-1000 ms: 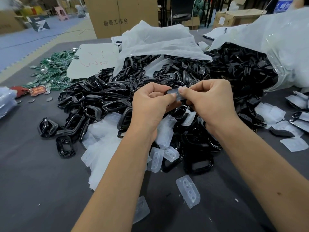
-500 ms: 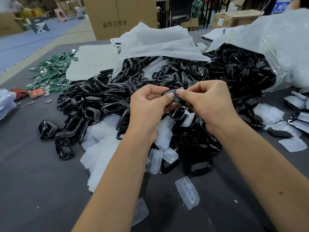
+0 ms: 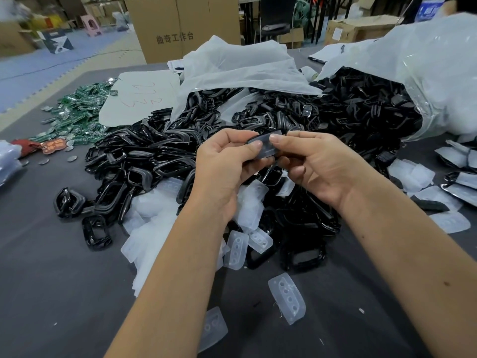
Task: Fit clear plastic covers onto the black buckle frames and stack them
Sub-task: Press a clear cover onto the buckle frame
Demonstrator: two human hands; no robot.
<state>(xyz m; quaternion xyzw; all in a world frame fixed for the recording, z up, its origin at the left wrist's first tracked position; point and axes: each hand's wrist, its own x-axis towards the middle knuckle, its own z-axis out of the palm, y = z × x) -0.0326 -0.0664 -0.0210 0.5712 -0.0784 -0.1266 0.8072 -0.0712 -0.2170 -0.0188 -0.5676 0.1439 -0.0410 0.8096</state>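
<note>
Both hands hold one cover-and-frame piece above the frame pile.

Nearest the viewer, loose covers [image 3: 287,297] lie on the grey table [image 3: 51,293], short of the pile [image 3: 154,161]. Over the pile's near edge, the left hand [image 3: 222,171] and right hand [image 3: 317,164] meet, fingers curled; each thumb presses the clear cover [image 3: 265,146] from above, pinching it against a black frame [image 3: 251,140] just visible behind. Whether the cover is fully seated cannot be told. Beyond the pile, open bags [image 3: 245,68] spill more frames; a cardboard box [image 3: 180,27] stands farther back.
</note>
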